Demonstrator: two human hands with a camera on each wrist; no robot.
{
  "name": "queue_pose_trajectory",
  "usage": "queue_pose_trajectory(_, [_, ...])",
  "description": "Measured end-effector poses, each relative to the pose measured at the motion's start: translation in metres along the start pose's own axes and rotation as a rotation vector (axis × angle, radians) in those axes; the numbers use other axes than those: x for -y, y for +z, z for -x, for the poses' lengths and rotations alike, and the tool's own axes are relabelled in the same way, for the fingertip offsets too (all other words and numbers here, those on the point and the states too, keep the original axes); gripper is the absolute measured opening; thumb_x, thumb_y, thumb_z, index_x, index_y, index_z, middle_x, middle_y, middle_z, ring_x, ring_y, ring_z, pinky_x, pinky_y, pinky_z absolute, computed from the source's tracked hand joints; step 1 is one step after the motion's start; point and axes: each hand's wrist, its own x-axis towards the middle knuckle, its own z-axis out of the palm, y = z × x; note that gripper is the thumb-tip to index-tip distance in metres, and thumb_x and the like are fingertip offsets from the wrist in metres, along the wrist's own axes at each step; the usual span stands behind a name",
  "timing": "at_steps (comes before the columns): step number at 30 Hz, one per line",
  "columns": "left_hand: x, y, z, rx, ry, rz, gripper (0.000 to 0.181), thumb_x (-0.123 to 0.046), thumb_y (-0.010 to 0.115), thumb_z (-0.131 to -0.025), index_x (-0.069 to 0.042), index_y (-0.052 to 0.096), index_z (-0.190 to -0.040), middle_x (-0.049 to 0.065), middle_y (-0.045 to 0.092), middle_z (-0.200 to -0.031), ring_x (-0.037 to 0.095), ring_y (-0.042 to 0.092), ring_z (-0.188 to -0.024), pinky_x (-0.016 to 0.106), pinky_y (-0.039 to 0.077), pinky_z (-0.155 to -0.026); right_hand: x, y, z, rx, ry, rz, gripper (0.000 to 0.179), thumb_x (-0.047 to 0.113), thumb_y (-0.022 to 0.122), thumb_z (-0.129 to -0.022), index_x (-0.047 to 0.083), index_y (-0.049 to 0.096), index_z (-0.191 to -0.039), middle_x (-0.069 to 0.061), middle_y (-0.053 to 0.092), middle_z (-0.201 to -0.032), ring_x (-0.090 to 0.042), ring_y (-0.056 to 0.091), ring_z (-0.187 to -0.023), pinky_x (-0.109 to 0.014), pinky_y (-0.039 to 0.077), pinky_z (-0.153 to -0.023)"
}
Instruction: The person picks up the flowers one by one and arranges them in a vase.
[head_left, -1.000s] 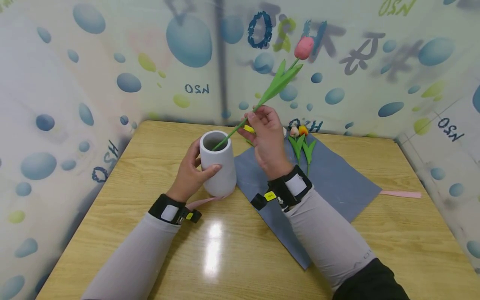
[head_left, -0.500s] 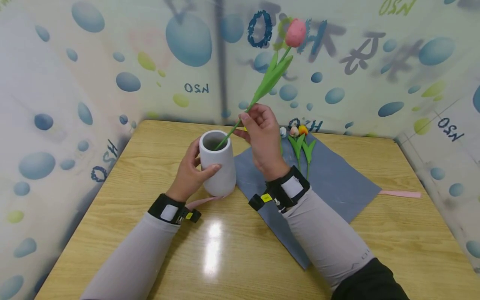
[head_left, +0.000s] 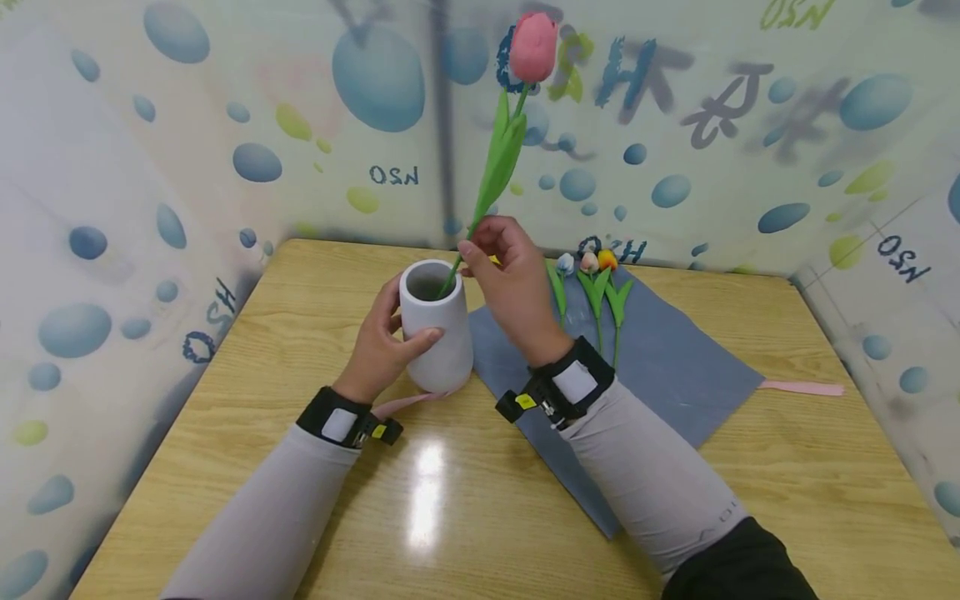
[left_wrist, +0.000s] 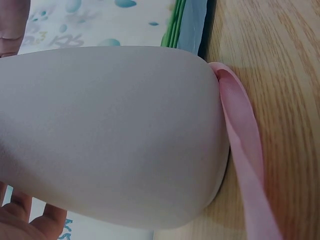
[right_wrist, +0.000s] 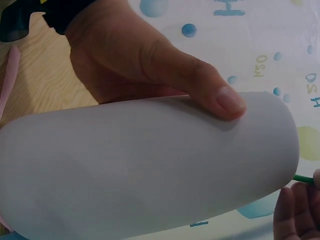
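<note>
A white vase [head_left: 438,346] stands upright on the table. My left hand [head_left: 381,354] grips it around its left side, the thumb across its front, as the right wrist view also shows. My right hand [head_left: 517,287] pinches the green stem of a pink artificial tulip [head_left: 534,47] between thumb and fingers, just above the vase's rim. The stem's lower end is inside the mouth; the bloom rises nearly upright, leaning slightly right. At the right wrist view's edge, the right hand's fingers [right_wrist: 295,212] appear beside the rim. In the left wrist view the vase [left_wrist: 115,135] fills the middle.
Right of the vase, a grey-blue sheet [head_left: 667,375] bears blue-white [head_left: 565,264], pale pink [head_left: 589,262] and orange [head_left: 607,259] tulips. A pink ribbon [head_left: 408,404] lies at the vase's base; another ribbon end [head_left: 802,388] pokes out at right. A patterned backdrop [head_left: 262,208] surrounds the table.
My right hand has moved left, bringing the tulip from a rightward slant to nearly upright, its bloom swinging left and up. The blue-white tulip is uncovered. My left hand and the vase stay put.
</note>
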Motion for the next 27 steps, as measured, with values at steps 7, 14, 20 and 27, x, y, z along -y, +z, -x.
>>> queue_pose_trajectory(7, [0.0006, -0.0003, 0.0002, -0.005, 0.001, 0.0, 0.081, -0.013, 0.079, -0.088, -0.021, 0.038, -0.158, 0.005, 0.051, -0.149, 0.024, 0.049, -0.135, 0.063, 0.042, -0.111, -0.0053, 0.0005, 0.0035, 0.045, -0.032, 0.235, 0.022, 0.016, 0.067, -0.101, 0.005, 0.063, -0.12, -0.01, 0.068, -0.109, -0.021, 0.064, -0.099, -0.03, 0.05, -0.077])
queue_pose_trajectory(14, [0.0009, -0.0004, -0.0003, -0.006, 0.006, -0.001, 0.081, -0.013, 0.08, -0.088, -0.021, 0.038, -0.158, 0.005, 0.051, -0.148, 0.023, 0.049, -0.134, 0.062, 0.043, -0.11, -0.0046, -0.0003, 0.006, 0.084, -0.043, 0.307, 0.02, 0.018, 0.067, -0.1, 0.006, 0.064, -0.117, -0.009, 0.068, -0.107, -0.02, 0.063, -0.101, -0.031, 0.049, -0.078])
queue_pose_trajectory(20, [-0.0002, -0.0008, -0.0003, 0.002, 0.001, -0.001, 0.081, -0.014, 0.079, -0.089, -0.021, 0.038, -0.158, 0.005, 0.051, -0.149, 0.024, 0.049, -0.135, 0.063, 0.043, -0.11, -0.0019, -0.0013, 0.0076, 0.118, -0.046, 0.357, 0.019, 0.016, 0.068, -0.1, 0.005, 0.065, -0.115, -0.009, 0.067, -0.11, -0.02, 0.063, -0.102, -0.033, 0.052, -0.078])
queue_pose_trajectory(27, [0.0003, -0.0011, 0.0002, 0.0, -0.009, 0.006, 0.081, -0.014, 0.079, -0.089, -0.022, 0.038, -0.158, 0.005, 0.05, -0.149, 0.024, 0.048, -0.135, 0.062, 0.041, -0.111, -0.0052, -0.0017, 0.0089, 0.138, -0.054, 0.352, 0.019, 0.014, 0.066, -0.1, 0.003, 0.066, -0.116, -0.01, 0.066, -0.116, -0.022, 0.063, -0.104, -0.033, 0.052, -0.078])
